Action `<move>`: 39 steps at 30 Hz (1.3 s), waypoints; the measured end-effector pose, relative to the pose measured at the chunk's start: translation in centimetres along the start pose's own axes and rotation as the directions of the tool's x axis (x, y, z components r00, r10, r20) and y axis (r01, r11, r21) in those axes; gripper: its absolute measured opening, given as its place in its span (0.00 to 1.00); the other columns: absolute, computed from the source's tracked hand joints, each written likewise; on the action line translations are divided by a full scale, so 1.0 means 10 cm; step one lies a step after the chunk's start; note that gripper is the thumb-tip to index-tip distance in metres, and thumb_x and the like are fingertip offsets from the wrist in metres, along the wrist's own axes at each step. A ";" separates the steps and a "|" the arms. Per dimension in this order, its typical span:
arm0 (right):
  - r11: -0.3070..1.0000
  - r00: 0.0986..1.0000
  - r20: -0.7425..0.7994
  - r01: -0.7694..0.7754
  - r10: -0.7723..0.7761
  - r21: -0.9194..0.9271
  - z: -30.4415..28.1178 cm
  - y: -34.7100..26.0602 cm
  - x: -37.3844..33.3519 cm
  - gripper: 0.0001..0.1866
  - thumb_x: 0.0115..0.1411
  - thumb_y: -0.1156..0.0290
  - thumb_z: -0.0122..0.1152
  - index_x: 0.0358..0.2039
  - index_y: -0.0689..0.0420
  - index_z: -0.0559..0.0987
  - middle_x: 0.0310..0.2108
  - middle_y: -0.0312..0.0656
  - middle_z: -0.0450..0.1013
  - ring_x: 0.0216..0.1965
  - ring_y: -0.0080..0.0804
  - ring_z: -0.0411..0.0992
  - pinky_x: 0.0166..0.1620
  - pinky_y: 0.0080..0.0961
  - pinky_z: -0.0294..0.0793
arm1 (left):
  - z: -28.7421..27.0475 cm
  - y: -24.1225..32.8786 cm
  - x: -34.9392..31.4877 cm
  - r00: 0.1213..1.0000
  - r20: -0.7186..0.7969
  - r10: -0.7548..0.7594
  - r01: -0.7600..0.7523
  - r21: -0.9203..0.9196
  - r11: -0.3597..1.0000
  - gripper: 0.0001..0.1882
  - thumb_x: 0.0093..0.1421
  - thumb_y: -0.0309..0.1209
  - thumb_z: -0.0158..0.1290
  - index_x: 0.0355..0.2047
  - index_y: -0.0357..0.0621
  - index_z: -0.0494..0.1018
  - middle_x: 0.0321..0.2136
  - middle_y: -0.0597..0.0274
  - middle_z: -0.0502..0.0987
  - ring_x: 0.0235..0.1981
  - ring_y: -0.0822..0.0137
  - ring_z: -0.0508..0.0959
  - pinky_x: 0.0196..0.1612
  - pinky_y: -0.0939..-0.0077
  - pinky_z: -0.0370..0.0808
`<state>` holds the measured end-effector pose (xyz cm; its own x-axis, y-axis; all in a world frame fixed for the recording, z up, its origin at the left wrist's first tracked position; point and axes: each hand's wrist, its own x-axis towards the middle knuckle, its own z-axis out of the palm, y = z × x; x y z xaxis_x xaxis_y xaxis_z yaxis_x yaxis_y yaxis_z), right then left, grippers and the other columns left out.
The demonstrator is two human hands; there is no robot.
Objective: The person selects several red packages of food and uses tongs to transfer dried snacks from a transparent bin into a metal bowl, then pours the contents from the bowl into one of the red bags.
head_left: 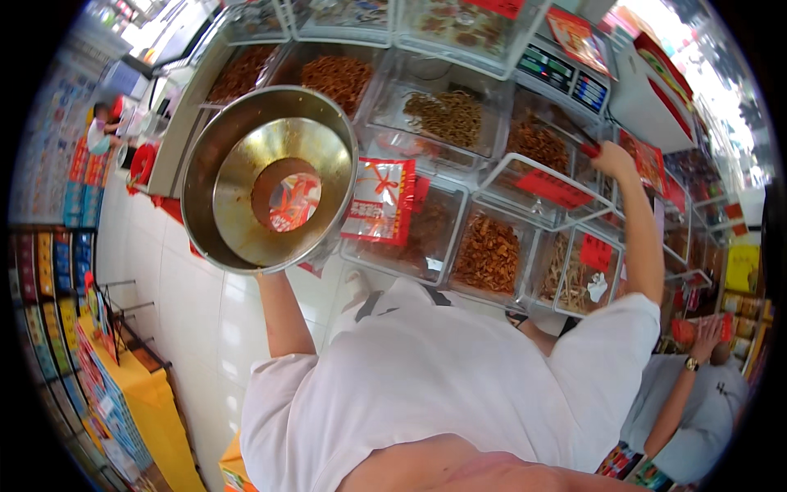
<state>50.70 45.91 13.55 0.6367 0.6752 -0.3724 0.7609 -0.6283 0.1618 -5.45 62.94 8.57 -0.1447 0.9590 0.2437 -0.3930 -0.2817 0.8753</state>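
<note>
White shirt (443, 361) filled lower middle. Left forearm (284, 320) ran up to wide metal funnel (320, 221); left hand hidden beneath it, grip could not be told. Red-and-clear bag (293, 205) showed through funnel hole. Red-and-white packet (379, 201) just right of funnel, over bins. Bin of brown chips (487, 256) in near row. Right hand (613, 161) farther out, fingers closed round red-handled tool (589, 150); shaft pointed toward bin of brown strips (537, 146), tip unclear. Scale (557, 72) beyond. Person (100, 131) in far background, left.
</note>
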 end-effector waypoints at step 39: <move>0.976 0.946 -0.242 0.215 -0.214 -0.025 -1.22 -3.63 -1.04 0.34 0.46 0.62 0.55 0.54 0.56 0.57 0.42 0.51 0.66 0.42 0.45 0.66 0.43 0.32 0.65 | -1.72 -0.29 2.68 0.966 0.181 -0.187 0.222 -0.201 0.954 0.28 0.49 0.25 0.51 0.50 0.36 0.55 0.45 0.53 0.64 0.43 0.62 0.69 0.44 0.68 0.70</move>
<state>17.92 66.41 22.69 0.4699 0.8671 -0.1656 0.8827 -0.4591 0.1005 -23.76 88.96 5.36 0.0983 0.9842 0.1474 -0.5899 -0.0617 0.8051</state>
